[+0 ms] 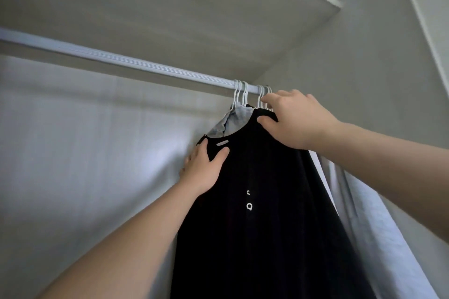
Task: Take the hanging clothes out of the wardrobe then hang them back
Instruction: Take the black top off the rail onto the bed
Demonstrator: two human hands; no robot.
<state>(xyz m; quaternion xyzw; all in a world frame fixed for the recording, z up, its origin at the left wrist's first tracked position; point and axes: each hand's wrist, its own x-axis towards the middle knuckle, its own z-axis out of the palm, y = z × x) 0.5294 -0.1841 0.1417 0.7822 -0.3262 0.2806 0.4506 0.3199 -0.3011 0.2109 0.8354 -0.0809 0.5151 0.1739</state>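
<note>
We have both hands up near the right end of the white ribbed wardrobe rail (145, 65), where the white wire hangers (239, 92) crowd together in two small clusters of hooks. Just below the rail hangs the black fabric garment with small white letters (262, 201), frontmost of the bunch. A pale blue-grey garment (228, 121) shows at its neckline, and white cloth garments (364, 213) hang behind it, nearer the rail's right end. Our left hand (204, 170) grips the black garment by its shoulder below the rail, thumb on the front and fingers wrapped behind the edge. Our right hand (296, 121) closes on the top of the bunch right under the rail, thumb pressing the black neckline and forefinger hooked against the hanger necks. Its other fingers are hidden, so we cannot tell how many hangers it has. Nor can we tell whether the clothes are coming off or going back. Either way, we judge that the hooks should travel straight up and over the rail together, all facing one way, before any sideways pull. The grey shelf board (170, 7) above the rail probably leaves little headroom, so we lift only enough to clear. Our left hand should carry the cloth's weight so nothing slides off a hanger.
</note>
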